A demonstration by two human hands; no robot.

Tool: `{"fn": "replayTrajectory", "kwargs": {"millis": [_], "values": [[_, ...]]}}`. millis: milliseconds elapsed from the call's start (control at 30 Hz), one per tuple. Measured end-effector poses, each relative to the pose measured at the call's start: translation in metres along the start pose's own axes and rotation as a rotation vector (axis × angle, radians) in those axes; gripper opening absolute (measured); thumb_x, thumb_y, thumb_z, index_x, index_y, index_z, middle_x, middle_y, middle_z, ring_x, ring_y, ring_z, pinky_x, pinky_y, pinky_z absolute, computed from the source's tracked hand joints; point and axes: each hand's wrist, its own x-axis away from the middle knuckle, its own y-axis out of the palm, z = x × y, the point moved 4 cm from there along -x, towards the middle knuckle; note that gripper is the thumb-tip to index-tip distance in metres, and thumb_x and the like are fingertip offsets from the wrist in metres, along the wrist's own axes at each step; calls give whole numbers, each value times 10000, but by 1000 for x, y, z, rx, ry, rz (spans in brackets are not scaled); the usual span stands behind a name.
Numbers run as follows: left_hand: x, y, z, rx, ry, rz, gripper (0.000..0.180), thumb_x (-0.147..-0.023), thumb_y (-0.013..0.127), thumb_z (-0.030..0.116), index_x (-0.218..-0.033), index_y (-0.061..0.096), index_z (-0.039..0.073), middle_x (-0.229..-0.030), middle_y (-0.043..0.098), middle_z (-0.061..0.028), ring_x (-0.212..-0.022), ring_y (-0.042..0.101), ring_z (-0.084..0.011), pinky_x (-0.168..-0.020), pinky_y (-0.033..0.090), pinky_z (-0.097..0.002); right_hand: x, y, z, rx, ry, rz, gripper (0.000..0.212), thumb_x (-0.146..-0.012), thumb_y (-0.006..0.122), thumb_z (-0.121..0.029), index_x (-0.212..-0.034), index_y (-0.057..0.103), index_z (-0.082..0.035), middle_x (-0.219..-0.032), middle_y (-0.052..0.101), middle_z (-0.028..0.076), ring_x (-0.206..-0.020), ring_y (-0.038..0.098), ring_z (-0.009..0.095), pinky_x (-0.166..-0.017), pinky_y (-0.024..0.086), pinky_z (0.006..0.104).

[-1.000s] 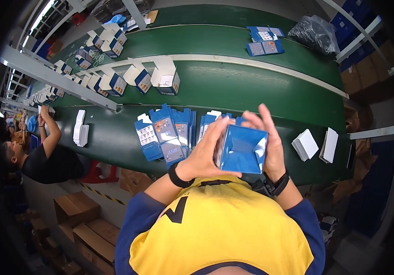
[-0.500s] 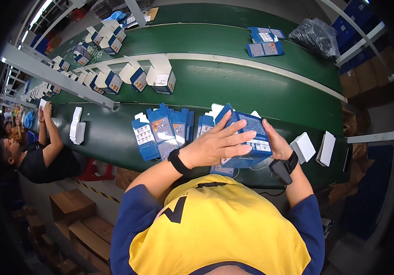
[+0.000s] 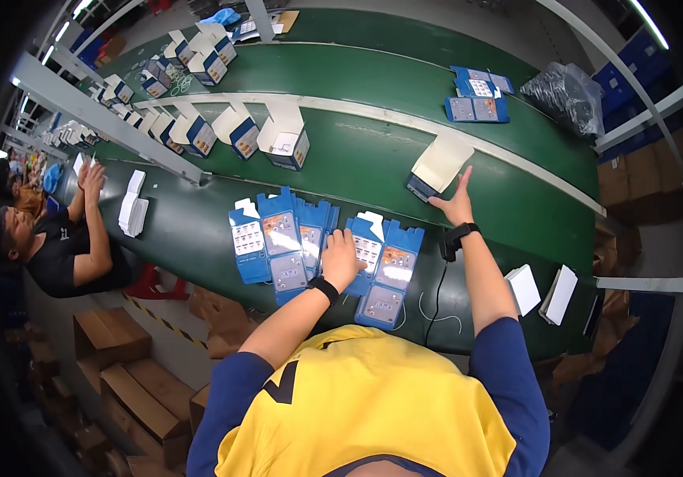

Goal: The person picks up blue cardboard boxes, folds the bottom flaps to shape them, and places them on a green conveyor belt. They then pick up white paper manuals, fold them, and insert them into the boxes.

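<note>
My right hand [image 3: 456, 203] reaches out over the green belt, thumb and fingers spread at the right side of an open blue box [image 3: 422, 188]. This box stands on the belt with its cream lid flap [image 3: 443, 161] raised. Nearer to me, my left hand [image 3: 340, 259] rests with fingers extended between two groups of flat blue cartons. Its thumb touches the edge of the right-hand flat cartons [image 3: 393, 269]. The other flat cartons [image 3: 279, 232] lie overlapping to its left. How firmly either hand touches the cardboard is hard to see.
Open boxes [image 3: 286, 147] line the belt at left. White stacks [image 3: 522, 289] lie at right, another [image 3: 132, 208] at left. Flat cartons [image 3: 478, 95] and a plastic bag [image 3: 565, 97] are on the far belt. A co-worker [image 3: 59, 246] sits left; a metal post [image 3: 111, 119] slants across.
The blue box has gone from between my hands onto the belt ahead, its flap up. My right hand reached forward with it; my left hand came down left onto the flat cartons.
</note>
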Motion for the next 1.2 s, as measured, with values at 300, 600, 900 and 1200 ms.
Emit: {"fn": "replayTrajectory", "kwargs": {"millis": [300, 600, 900, 1200], "values": [[4, 7, 8, 108, 18, -9, 750, -587, 800, 230, -1153, 394, -51, -1059, 476, -174, -1018, 488, -349, -777, 486, -380, 177, 34, -23, -558, 679, -619, 659, -796, 658, -253, -1319, 337, -13, -1027, 591, 87, -909, 559, 153, -770, 460, 256], [8, -24, -5, 1007, -224, 100, 593, -775, 696, 271, -1196, 420, -42, -1087, 532, -116, -1022, 529, -199, -864, 434, -308, 195, 1, -114, -538, 352, -336, 730, -804, 656, -186, -1365, 252, 50, -1296, 449, 158, -1208, 403, 165, -1018, 308, 346], [25, -88, 59, 1723, 22, -329, 704, -795, 694, 288, -1318, 311, 14, -1280, 419, -130, -1148, 447, -224, -977, 341, -307, 170, -32, -168, -791, -80, -303, 1123, -668, 791, -346, -1434, 39, -15, -1432, 251, 168, -1290, 309, 204, -1044, 275, 345], [48, -108, 91, 1125, 543, -341, 1048, -670, 775, 281, -1429, 96, 31, -1402, 272, -198, -1313, 270, -310, -1063, 245, -375, 160, -47, -162, -1007, -133, -50, 1254, -544, 869, -352, -1440, 44, -50, -1422, 265, 163, -1289, 328, 253, -1055, 261, 360]]}}
